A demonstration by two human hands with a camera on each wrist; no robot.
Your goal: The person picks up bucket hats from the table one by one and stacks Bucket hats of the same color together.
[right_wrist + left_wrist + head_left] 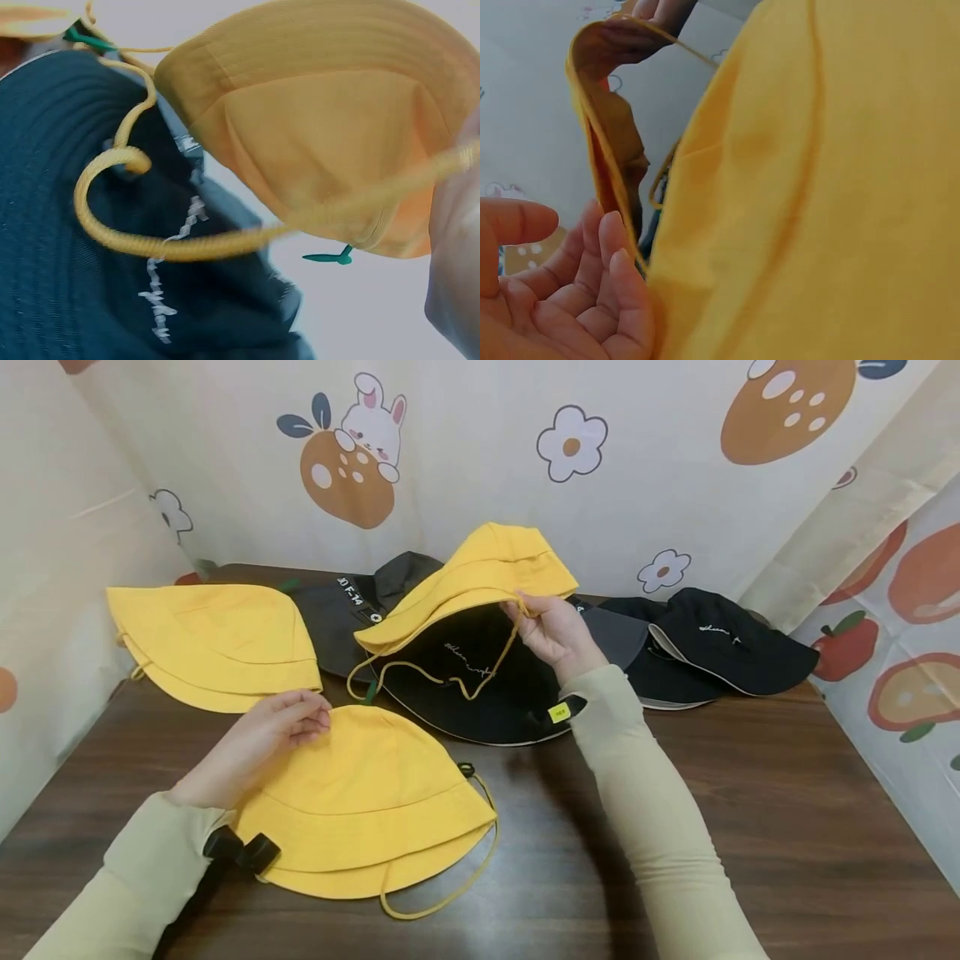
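My right hand [555, 631] grips the brim of a yellow bucket hat [487, 564], raised above the dark hats. From its brim dangles a thin yellow cord [217, 244]. At the crown of a second yellow bucket hat [367, 802], lying in front with its cord looped on the table, is my left hand [281, 731]. Its fingers [634, 300] are loosely bent, thumb apart, with nothing pinched between them. Whether they touch the fabric I cannot tell. A third yellow bucket hat [217, 643] lies at the back left.
Under the raised hat lies a black bucket hat [480, 685] with white script. A dark grey hat [337, 618] sits behind it, partly hidden. More black hats [735, 643] overlap at the right. The brown wooden table [787, 827] meets a printed curtain [480, 452] at the back.
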